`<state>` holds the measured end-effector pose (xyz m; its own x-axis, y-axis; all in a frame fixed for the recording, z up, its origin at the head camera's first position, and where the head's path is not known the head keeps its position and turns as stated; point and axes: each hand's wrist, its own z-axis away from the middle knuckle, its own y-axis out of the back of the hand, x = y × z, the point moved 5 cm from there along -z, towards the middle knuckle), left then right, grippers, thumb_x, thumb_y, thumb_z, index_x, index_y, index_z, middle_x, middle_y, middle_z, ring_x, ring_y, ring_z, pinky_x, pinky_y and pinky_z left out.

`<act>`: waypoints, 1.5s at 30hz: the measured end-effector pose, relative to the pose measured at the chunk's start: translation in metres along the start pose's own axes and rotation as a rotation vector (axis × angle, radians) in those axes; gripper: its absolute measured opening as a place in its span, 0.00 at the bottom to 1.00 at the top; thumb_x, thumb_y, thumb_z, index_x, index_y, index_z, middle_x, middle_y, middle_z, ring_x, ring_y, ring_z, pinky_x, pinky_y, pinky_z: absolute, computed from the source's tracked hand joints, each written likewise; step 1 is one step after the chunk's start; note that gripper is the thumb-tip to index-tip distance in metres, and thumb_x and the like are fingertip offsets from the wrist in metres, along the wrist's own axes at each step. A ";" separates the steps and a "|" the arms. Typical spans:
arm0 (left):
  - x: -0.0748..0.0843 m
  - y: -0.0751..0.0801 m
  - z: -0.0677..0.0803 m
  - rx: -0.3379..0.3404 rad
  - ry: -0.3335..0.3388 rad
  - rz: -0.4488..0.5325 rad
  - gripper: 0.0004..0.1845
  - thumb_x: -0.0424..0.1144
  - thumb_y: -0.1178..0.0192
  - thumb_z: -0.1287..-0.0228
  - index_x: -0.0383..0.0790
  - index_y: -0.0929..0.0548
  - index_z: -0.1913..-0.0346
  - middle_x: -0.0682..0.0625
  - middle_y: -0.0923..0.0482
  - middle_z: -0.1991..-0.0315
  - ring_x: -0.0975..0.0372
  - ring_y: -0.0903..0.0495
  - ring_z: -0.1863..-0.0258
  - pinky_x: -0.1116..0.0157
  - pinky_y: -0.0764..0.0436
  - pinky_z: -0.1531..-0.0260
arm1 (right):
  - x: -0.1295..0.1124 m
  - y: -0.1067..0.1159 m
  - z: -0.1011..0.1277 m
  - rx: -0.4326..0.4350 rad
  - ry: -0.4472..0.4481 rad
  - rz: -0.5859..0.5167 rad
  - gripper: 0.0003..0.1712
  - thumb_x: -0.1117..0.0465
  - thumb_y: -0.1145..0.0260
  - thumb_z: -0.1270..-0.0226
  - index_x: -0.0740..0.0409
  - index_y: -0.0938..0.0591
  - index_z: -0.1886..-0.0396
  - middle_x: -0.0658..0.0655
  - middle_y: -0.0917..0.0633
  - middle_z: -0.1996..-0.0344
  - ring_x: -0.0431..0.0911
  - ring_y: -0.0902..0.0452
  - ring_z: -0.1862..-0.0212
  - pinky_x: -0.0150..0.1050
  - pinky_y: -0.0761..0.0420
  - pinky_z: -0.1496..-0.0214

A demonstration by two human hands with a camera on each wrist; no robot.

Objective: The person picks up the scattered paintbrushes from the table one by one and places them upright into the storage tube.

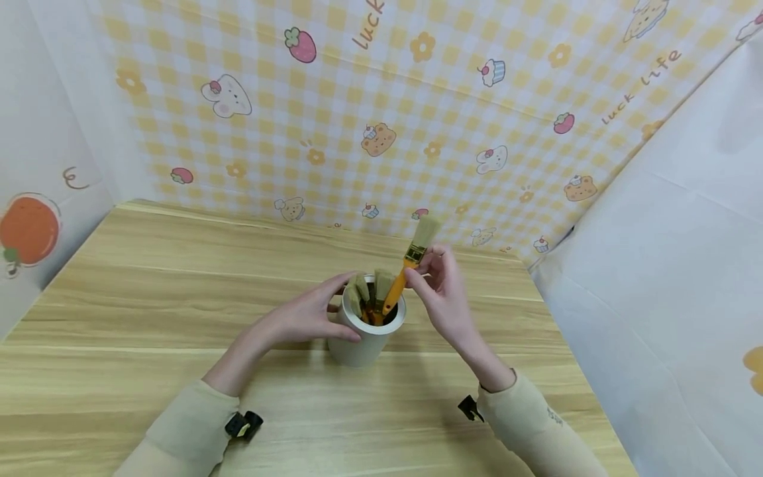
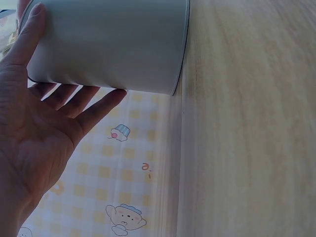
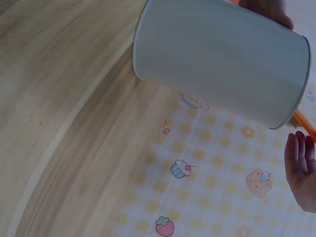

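Observation:
A pale grey-white round container [image 1: 357, 349] stands on the wooden table, several bristle brushes [image 1: 383, 283] upright inside it. My left hand [image 1: 303, 318] grips its left side near the rim, the thumb across the front and the fingers round the back; the left wrist view shows this hand [image 2: 34, 128] against the container wall [image 2: 108, 44]. Between thumb and fingers my right hand [image 1: 446, 298] pinches a paintbrush [image 1: 399, 285] with an orange handle and dark metal band. Its bristles point up, and the handle's lower end overlaps the container's mouth. The right wrist view catches only part of the orange handle [image 3: 307, 125].
The wooden table [image 1: 179, 278] extends on both sides of the container. Behind it hangs a yellow-and-white checked cloth [image 1: 340, 99] with cartoon prints. White sheets [image 1: 626, 278] border the table at left and right.

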<state>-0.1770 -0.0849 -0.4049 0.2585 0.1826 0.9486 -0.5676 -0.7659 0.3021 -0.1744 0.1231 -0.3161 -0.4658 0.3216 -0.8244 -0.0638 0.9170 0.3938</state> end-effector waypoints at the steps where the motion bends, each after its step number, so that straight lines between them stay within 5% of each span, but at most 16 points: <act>1: 0.000 0.000 0.000 0.001 -0.001 0.000 0.54 0.46 0.20 0.46 0.54 0.43 0.20 0.47 0.36 0.24 0.47 0.33 0.25 0.48 0.20 0.32 | 0.000 0.000 0.001 -0.004 0.008 0.020 0.15 0.70 0.36 0.26 0.66 0.32 0.48 0.63 0.21 0.64 0.40 0.18 0.63 0.32 0.12 0.58; 9: 0.000 0.000 -0.001 -0.004 -0.008 0.000 0.54 0.46 0.21 0.45 0.55 0.43 0.20 0.47 0.36 0.23 0.47 0.33 0.25 0.47 0.20 0.32 | 0.005 -0.002 0.009 -0.045 0.038 0.157 0.15 0.69 0.30 0.32 0.63 0.26 0.51 0.61 0.18 0.63 0.41 0.21 0.61 0.31 0.15 0.57; 21: 0.002 0.000 0.000 -0.007 -0.002 0.003 0.54 0.45 0.21 0.45 0.56 0.43 0.20 0.47 0.36 0.24 0.46 0.33 0.25 0.47 0.19 0.33 | 0.014 0.000 0.016 -0.057 0.047 0.181 0.07 0.66 0.30 0.30 0.58 0.22 0.58 0.56 0.20 0.56 0.44 0.22 0.52 0.36 0.13 0.50; 37: 0.001 -0.002 -0.004 0.018 0.049 -0.025 0.57 0.47 0.19 0.47 0.57 0.45 0.19 0.48 0.38 0.23 0.46 0.31 0.26 0.49 0.18 0.33 | 0.021 0.020 0.015 0.015 -0.018 0.158 0.11 0.63 0.36 0.24 0.62 0.19 0.47 0.58 0.16 0.50 0.39 0.22 0.49 0.35 0.17 0.47; 45: 0.000 -0.005 -0.002 0.092 0.075 -0.108 0.60 0.53 0.23 0.44 0.53 0.52 0.16 0.45 0.43 0.19 0.44 0.33 0.24 0.41 0.24 0.30 | 0.027 0.029 0.017 -0.008 0.008 0.174 0.12 0.64 0.36 0.24 0.64 0.20 0.46 0.62 0.16 0.51 0.41 0.21 0.49 0.33 0.16 0.47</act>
<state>-0.1757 -0.0803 -0.4061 0.2535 0.3100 0.9163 -0.4651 -0.7916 0.3964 -0.1741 0.1623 -0.3333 -0.4776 0.4734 -0.7402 0.0113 0.8457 0.5336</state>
